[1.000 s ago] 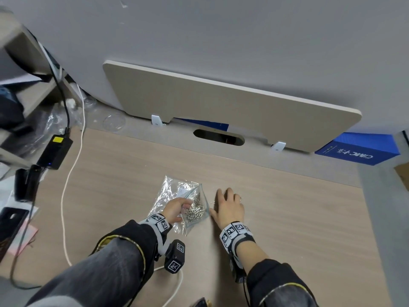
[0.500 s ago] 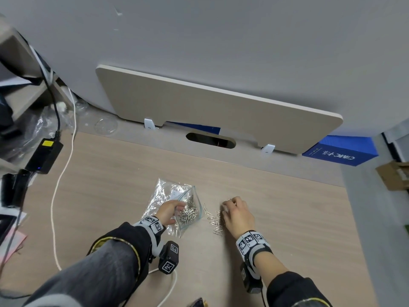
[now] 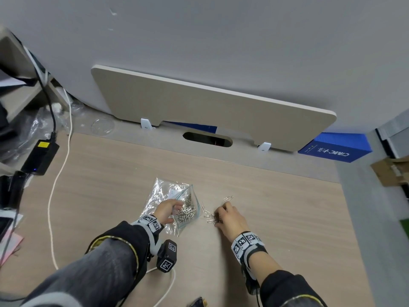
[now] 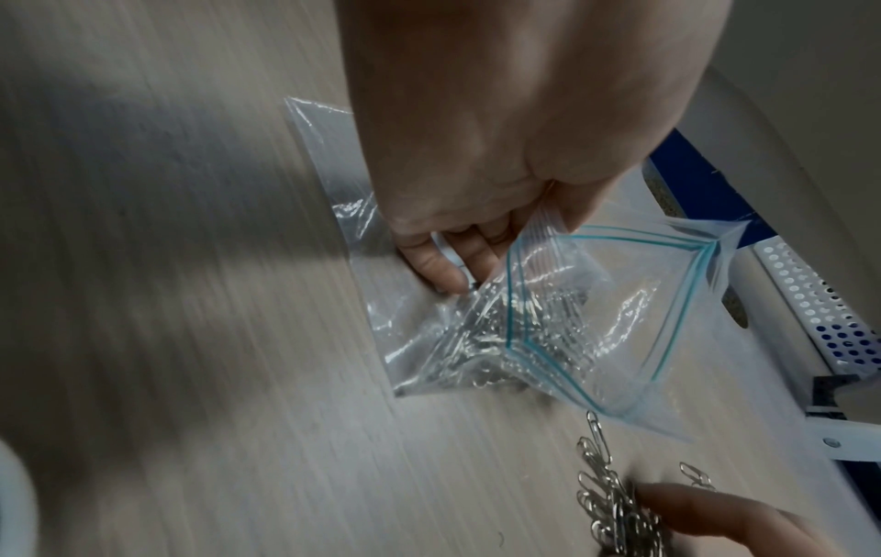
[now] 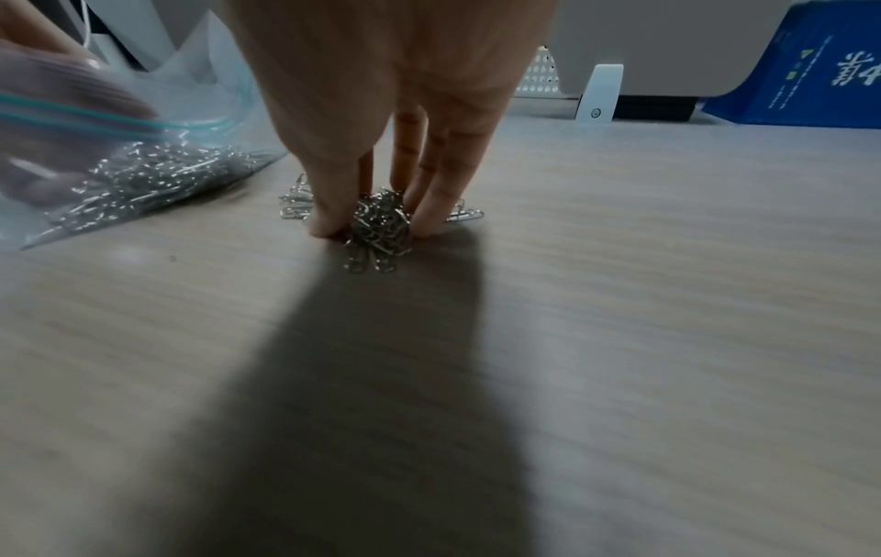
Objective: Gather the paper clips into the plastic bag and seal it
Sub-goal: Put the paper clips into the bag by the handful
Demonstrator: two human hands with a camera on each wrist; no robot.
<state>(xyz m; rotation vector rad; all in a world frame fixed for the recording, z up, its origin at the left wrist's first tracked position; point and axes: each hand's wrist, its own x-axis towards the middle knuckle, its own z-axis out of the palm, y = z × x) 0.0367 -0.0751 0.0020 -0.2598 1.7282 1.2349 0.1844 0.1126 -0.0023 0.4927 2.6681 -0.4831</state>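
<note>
A clear zip bag (image 3: 188, 209) with a blue-green seal strip lies on the wooden table (image 3: 276, 218), its mouth open toward the right and several silver paper clips inside. My left hand (image 3: 178, 207) grips the bag's upper lip and holds the mouth open (image 4: 620, 301). Just right of the mouth, a small heap of loose paper clips (image 3: 209, 217) rests on the table. My right hand (image 3: 219, 218) stands over it, thumb and fingers pinching a bunch of clips (image 5: 381, 218) against the surface. One stray clip (image 3: 228, 198) lies a little farther back.
Crinkled clear wrap (image 3: 159, 191) lies under the bag. A black power adapter (image 3: 41, 157) and a white cable (image 3: 58, 173) run along the left. A beige panel (image 3: 210, 111), a cable slot (image 3: 208, 139) and a blue box (image 3: 334, 149) stand at the back.
My right hand, flat on the table beside the bag a second ago, slid right, curled its fingers and drew the loose clips into a bunch. The left hand keeps holding the bag.
</note>
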